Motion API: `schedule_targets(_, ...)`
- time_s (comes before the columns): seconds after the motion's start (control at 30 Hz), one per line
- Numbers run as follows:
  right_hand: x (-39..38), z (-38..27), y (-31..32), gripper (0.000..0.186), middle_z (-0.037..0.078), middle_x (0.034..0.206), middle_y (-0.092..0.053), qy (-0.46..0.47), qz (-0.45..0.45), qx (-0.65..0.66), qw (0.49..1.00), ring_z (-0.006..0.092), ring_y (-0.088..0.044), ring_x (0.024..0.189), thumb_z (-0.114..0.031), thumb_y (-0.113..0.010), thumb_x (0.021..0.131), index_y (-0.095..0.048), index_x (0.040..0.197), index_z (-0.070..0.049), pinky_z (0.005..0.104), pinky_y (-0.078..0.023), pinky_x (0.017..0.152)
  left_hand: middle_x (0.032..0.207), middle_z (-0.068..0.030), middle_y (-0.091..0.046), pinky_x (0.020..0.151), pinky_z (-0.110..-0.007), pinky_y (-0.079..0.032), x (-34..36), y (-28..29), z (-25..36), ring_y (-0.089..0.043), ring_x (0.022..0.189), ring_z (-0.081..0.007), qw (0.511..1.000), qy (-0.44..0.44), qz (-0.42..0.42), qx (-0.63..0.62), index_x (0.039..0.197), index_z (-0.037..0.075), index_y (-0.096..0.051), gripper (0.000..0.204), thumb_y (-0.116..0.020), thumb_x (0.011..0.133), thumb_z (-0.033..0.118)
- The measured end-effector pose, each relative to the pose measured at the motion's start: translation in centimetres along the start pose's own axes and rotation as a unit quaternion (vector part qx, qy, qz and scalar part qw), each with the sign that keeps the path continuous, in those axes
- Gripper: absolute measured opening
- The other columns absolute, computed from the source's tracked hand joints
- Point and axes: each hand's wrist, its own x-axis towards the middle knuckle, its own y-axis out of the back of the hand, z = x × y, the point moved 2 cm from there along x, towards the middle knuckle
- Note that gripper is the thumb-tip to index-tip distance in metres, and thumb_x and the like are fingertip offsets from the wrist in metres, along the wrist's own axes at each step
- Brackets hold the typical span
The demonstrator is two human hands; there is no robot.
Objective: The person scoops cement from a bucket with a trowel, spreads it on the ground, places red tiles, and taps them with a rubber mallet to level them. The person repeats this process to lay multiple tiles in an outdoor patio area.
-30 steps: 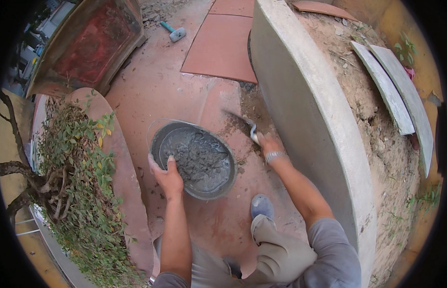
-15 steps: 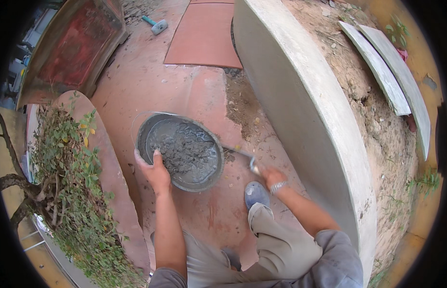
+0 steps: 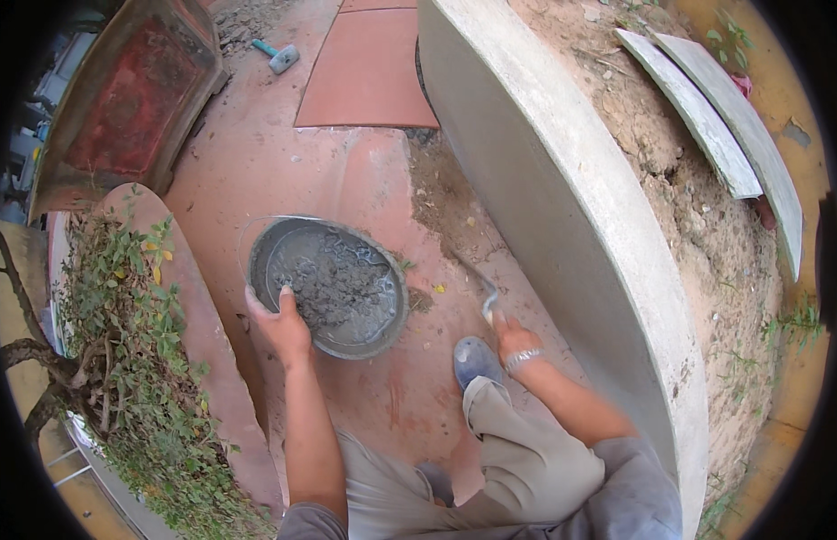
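A dark bucket point(image 3: 382, 345) of wet grey mortar point(image 3: 326, 281) is tipped a little towards me above the reddish paving. My left hand point(image 3: 286, 331) is closed on its near left rim, thumb over the inside edge. In my right hand point(image 3: 515, 343) is the handle of a trowel point(image 3: 487, 286), with a bent metal neck. Its thin-looking blade points up and left, apart from the bucket, beside a bare strip of soil point(image 3: 441, 193). A bracelet circles my right wrist.
A curved concrete wall point(image 3: 562, 180) runs along the right. Leafy plants point(image 3: 139, 360) fill a bed at left. Ahead lie a red slab point(image 3: 369, 81) and a mallet point(image 3: 281, 59). My shoe point(image 3: 478, 362) is below the trowel. Two curved slabs point(image 3: 693, 112) rest on soil beyond the wall.
My right hand has swung the trowel away from the bucket's right side, towards the concrete wall. My left hand keeps its grip on the bucket, which has barely shifted.
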Motion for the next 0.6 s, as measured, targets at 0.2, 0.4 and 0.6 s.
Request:
schedule_targets(0.2, -1.0, 2.4, 1.5, 0.054, 0.021, 0.123, -0.059, -0.005, -0.004, -0.031, 0.999, 0.0386, -0.065, 0.103, -0.015, -0.047, 0.094, -0.039, 0.147, -0.013, 0.0486, -0.053, 0.086, 0.149, -0.0228, -0.038, 0.114, -0.041, -0.031, 0.1, -0.5, 0.1, -0.041, 0.135, -0.0323, 1.000, -0.003, 0.007, -0.030, 0.149, -0.007, -0.026, 0.071, -0.062, 0.091, 0.011)
schedule_targets(0.4, -2.1, 0.7, -0.8, 0.056, 0.022, 0.119, -0.061, 0.039, 0.026, 0.010, 0.999, 0.0384, -0.066, 0.098, -0.018, -0.056, 0.090, -0.042, 0.144, -0.014, 0.0492, -0.053, 0.084, 0.149, -0.0244, -0.035, 0.115, -0.041, -0.029, -0.1, 0.2, 0.6, -0.038, 0.137, -0.0339, 1.000, -0.003, 0.007, 0.028, 0.148, -0.009, -0.027, 0.071, -0.061, 0.090, 0.009)
schedule_targets(0.6, 1.3, -0.8, -0.2, 0.060, 0.022, 0.111, -0.064, 0.086, 0.048, 0.079, 0.992, 0.0407, -0.064, 0.100, -0.022, -0.066, 0.085, -0.045, 0.140, -0.011, 0.0489, -0.052, 0.086, 0.151, -0.0243, -0.034, 0.116, -0.041, -0.027, 0.0, 0.0, -0.1, -0.036, 0.139, -0.0340, 1.000, -0.007, 0.010, 0.012, 0.150, -0.007, -0.024, 0.074, -0.062, 0.088, 0.009)
